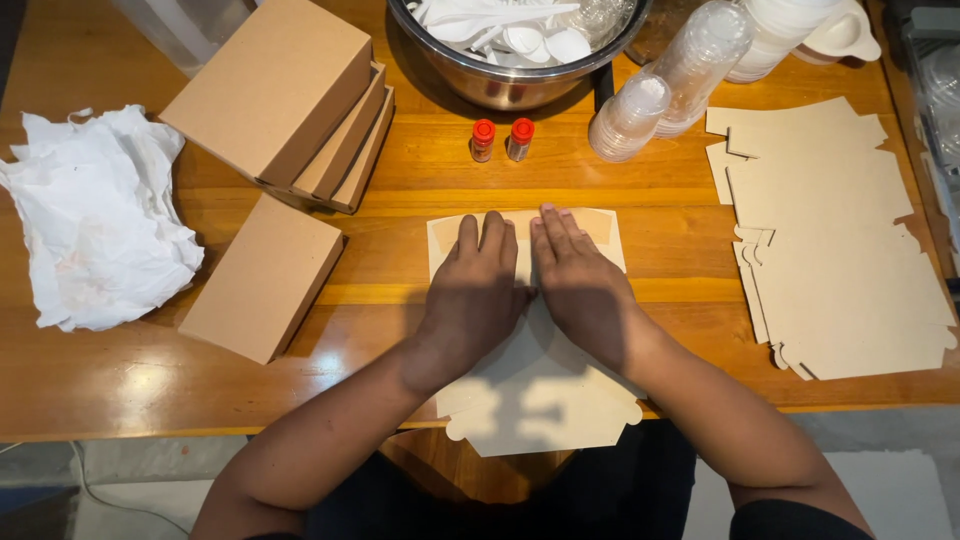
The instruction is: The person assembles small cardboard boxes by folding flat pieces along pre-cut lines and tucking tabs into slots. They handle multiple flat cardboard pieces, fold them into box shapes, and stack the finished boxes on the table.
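A flat, unfolded cardboard box blank [535, 395] lies at the near edge of the wooden table [440, 190], its lower part hanging past the edge. My left hand [470, 300] and my right hand [580, 290] rest side by side, palms down, on its upper half. The fingers are spread flat and press on the cardboard. The far flap of the blank shows beyond my fingertips.
A stack of flat box blanks [840, 260] lies to the right. Folded brown boxes [275, 95] are stacked at left, one more [262, 280] nearer. Crumpled white paper [95, 215] lies far left. Two small red-capped bottles [500, 140], a metal bowl of plastic spoons [515, 45] and stacked clear cups [670, 80] stand behind.
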